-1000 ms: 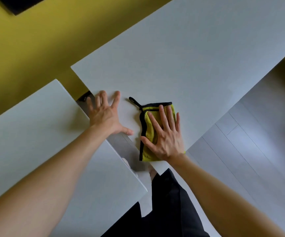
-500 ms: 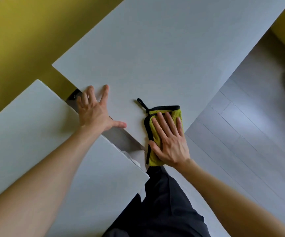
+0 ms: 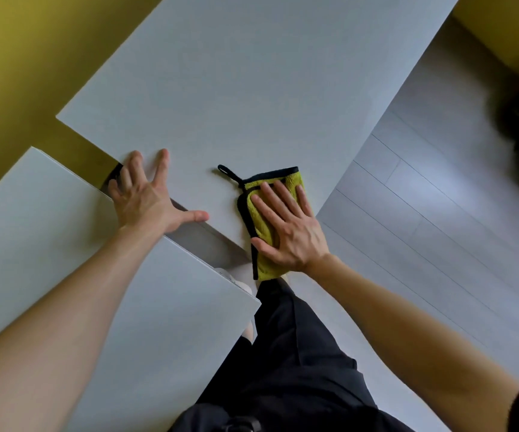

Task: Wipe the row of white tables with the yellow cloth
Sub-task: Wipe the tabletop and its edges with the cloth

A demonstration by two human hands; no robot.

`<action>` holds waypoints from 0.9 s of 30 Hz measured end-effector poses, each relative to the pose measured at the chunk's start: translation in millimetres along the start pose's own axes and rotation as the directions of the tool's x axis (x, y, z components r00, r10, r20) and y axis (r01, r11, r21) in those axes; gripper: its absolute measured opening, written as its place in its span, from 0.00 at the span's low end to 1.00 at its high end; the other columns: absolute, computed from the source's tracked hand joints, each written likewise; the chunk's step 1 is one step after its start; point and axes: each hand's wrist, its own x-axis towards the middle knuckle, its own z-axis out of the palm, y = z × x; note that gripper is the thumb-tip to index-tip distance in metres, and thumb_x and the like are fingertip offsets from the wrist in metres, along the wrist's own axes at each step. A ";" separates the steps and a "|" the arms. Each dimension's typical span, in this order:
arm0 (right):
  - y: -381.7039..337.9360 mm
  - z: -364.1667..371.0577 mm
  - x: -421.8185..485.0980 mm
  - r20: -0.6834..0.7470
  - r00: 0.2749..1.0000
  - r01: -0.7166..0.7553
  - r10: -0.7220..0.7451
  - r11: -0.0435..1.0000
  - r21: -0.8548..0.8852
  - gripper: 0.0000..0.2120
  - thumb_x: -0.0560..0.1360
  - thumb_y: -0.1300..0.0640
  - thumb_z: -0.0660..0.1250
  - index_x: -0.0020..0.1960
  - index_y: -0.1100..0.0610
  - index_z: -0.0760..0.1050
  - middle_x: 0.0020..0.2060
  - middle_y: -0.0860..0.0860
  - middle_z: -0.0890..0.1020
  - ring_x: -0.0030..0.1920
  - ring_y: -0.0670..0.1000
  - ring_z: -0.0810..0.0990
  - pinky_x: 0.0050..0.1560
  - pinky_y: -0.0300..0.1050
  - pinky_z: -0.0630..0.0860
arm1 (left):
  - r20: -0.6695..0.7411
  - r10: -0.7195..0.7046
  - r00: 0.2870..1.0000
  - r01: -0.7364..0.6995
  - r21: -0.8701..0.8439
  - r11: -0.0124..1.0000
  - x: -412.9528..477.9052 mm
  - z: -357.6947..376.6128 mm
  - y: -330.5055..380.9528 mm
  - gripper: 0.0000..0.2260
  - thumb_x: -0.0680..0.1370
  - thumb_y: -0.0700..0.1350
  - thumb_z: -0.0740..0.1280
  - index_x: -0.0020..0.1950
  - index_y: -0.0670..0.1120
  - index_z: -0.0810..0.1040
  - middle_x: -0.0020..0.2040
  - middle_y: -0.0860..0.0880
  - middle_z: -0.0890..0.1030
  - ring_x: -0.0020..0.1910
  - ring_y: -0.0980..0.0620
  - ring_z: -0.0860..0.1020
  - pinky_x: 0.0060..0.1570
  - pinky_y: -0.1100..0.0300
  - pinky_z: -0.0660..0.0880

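While your right hand point(image 3: 292, 235) lies flat on the yellow cloth point(image 3: 263, 226), fingers straight and close together, pressing rather than gripping, the cloth sits at the near corner of the far white table point(image 3: 252, 88) (the corner itself is hidden under the cloth). Its black loop point(image 3: 227, 171) points to 10 o'clock. At 9 o'clock of the cloth, your left hand point(image 3: 145, 201) rests palm down on that table's edge, fingers splayed, thumb out toward 3 o'clock, holding nothing. The near white table point(image 3: 64, 260) lies at 8 o'clock, across a narrow gap. Grey floor point(image 3: 439, 213) at 3 o'clock.
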 end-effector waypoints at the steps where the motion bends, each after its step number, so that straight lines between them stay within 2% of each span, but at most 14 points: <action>1: 9.4 -2.6 9.6 0.001 1.000 0.003 -0.003 1.000 -0.005 0.41 0.82 0.31 0.65 0.88 0.48 0.57 0.88 0.51 0.56 0.88 0.56 0.50 0.85 0.69 0.49 | 0.002 -0.003 1.000 0.003 -0.002 1.000 -0.5 0.0 -0.5 0.69 0.55 0.84 0.73 0.87 0.62 0.43 0.87 0.43 0.45 0.86 0.40 0.48 0.81 0.33 0.59; 3: 30.6 -11.2 27.3 0.001 0.999 -0.044 0.044 0.998 -0.040 0.41 0.82 0.30 0.63 0.88 0.47 0.56 0.88 0.50 0.56 0.88 0.56 0.50 0.85 0.69 0.49 | 0.003 0.002 1.000 -0.002 -0.011 1.000 -1.1 1.6 -1.0 0.69 0.56 0.84 0.73 0.87 0.62 0.43 0.87 0.44 0.45 0.87 0.40 0.47 0.80 0.33 0.59; 5: 41.6 -15.0 38.4 -0.023 0.982 -0.190 0.189 0.979 -0.074 0.40 0.83 0.30 0.60 0.89 0.47 0.54 0.88 0.50 0.54 0.89 0.55 0.48 0.85 0.68 0.48 | -0.013 0.003 1.000 -0.003 -0.011 1.000 -0.5 4.4 -1.5 0.69 0.55 0.84 0.73 0.87 0.62 0.44 0.87 0.43 0.46 0.86 0.41 0.48 0.80 0.33 0.60; 7: 18.5 -7.9 41.9 -0.066 0.931 -0.363 0.358 0.929 -0.072 0.41 0.83 0.31 0.58 0.89 0.50 0.54 0.89 0.54 0.52 0.89 0.58 0.46 0.85 0.70 0.46 | -0.021 0.011 1.000 -0.011 -0.021 1.000 1.7 7.0 -1.6 0.69 0.55 0.84 0.73 0.87 0.62 0.45 0.86 0.43 0.47 0.86 0.41 0.48 0.80 0.33 0.61; 8: -5.4 -1.9 42.0 -0.074 0.914 -0.404 0.399 0.912 -0.070 0.42 0.83 0.30 0.57 0.89 0.52 0.53 0.89 0.57 0.50 0.88 0.61 0.45 0.85 0.71 0.45 | -0.024 0.010 1.000 -0.010 -0.024 1.000 2.4 7.8 -2.1 0.69 0.55 0.84 0.74 0.87 0.62 0.46 0.86 0.43 0.47 0.86 0.41 0.48 0.80 0.33 0.61; 9: -33.4 4.2 42.5 -0.057 0.924 -0.382 0.378 0.922 -0.069 0.44 0.83 0.29 0.56 0.89 0.54 0.52 0.88 0.59 0.48 0.88 0.62 0.44 0.84 0.72 0.44 | -0.030 0.007 1.000 -0.007 -0.020 1.000 3.8 8.0 -3.1 0.69 0.55 0.84 0.73 0.87 0.62 0.46 0.86 0.43 0.47 0.86 0.41 0.49 0.80 0.33 0.61; 12: -86.9 13.6 40.3 0.059 0.984 -0.165 0.168 0.985 -0.055 0.45 0.83 0.26 0.53 0.90 0.51 0.47 0.88 0.57 0.43 0.88 0.61 0.40 0.83 0.73 0.43 | -0.050 0.033 0.998 -0.032 0.012 0.999 4.8 6.7 -5.7 0.68 0.54 0.86 0.70 0.87 0.60 0.48 0.86 0.42 0.50 0.85 0.38 0.53 0.79 0.33 0.62; 15: -65.3 9.1 33.0 0.053 0.998 -0.031 0.033 0.999 -0.035 0.47 0.81 0.25 0.57 0.90 0.49 0.47 0.89 0.54 0.45 0.88 0.60 0.41 0.83 0.74 0.46 | -0.094 0.068 0.993 -0.064 0.043 0.997 6.9 2.0 -8.0 0.64 0.56 0.87 0.68 0.85 0.59 0.56 0.80 0.40 0.60 0.78 0.37 0.62 0.75 0.37 0.67; 18: -41.6 4.4 19.2 0.105 0.990 0.099 -0.092 0.993 -0.063 0.47 0.81 0.26 0.60 0.89 0.47 0.48 0.89 0.53 0.47 0.88 0.59 0.42 0.84 0.73 0.49 | -0.116 0.114 0.987 -0.118 -0.030 0.993 27.5 -17.6 -23.2 0.50 0.65 0.77 0.75 0.82 0.58 0.67 0.73 0.43 0.67 0.74 0.39 0.66 0.73 0.41 0.69; 20: -41.7 2.9 14.5 0.124 0.987 0.109 -0.098 0.991 -0.080 0.46 0.81 0.26 0.60 0.89 0.47 0.48 0.89 0.53 0.47 0.88 0.59 0.42 0.84 0.73 0.48 | -0.090 0.059 0.994 -0.063 -0.044 0.997 45.9 -29.2 -41.9 0.53 0.65 0.73 0.80 0.84 0.57 0.63 0.80 0.41 0.62 0.81 0.39 0.60 0.77 0.42 0.65; 21: -44.8 3.0 18.9 0.119 0.989 0.102 -0.092 0.991 -0.084 0.45 0.82 0.27 0.59 0.89 0.47 0.48 0.89 0.53 0.47 0.88 0.59 0.42 0.84 0.74 0.48 | -0.064 0.011 0.998 -0.013 -0.039 0.999 52.8 -32.9 -50.3 0.58 0.63 0.74 0.80 0.86 0.58 0.58 0.85 0.42 0.55 0.85 0.40 0.53 0.80 0.41 0.61; 23: -56.8 6.8 48.1 0.124 0.989 0.087 -0.076 0.993 -0.082 0.45 0.82 0.26 0.57 0.89 0.47 0.48 0.89 0.53 0.46 0.88 0.59 0.41 0.83 0.74 0.47 | -0.005 -0.055 0.998 0.054 -0.058 0.997 57.7 -32.5 -58.5 0.63 0.62 0.76 0.80 0.88 0.60 0.50 0.89 0.44 0.43 0.89 0.43 0.42 0.84 0.41 0.56; 25: -77.6 12.1 109.3 0.106 0.991 0.095 -0.085 0.991 -0.095 0.44 0.82 0.25 0.54 0.89 0.47 0.48 0.89 0.53 0.47 0.88 0.58 0.41 0.83 0.74 0.46 | 0.019 -0.064 0.998 0.065 -0.075 0.995 56.6 -29.2 -57.7 0.62 0.64 0.73 0.81 0.88 0.60 0.49 0.89 0.45 0.40 0.89 0.44 0.41 0.84 0.43 0.56; 27: -101.8 14.1 173.1 0.101 0.989 0.118 -0.108 0.988 -0.102 0.43 0.83 0.24 0.50 0.89 0.47 0.49 0.89 0.53 0.48 0.88 0.59 0.43 0.83 0.73 0.45 | 0.001 -0.052 0.999 0.052 -0.081 0.995 55.8 -29.6 -59.7 0.55 0.70 0.66 0.81 0.88 0.61 0.51 0.89 0.45 0.43 0.89 0.43 0.45 0.83 0.43 0.59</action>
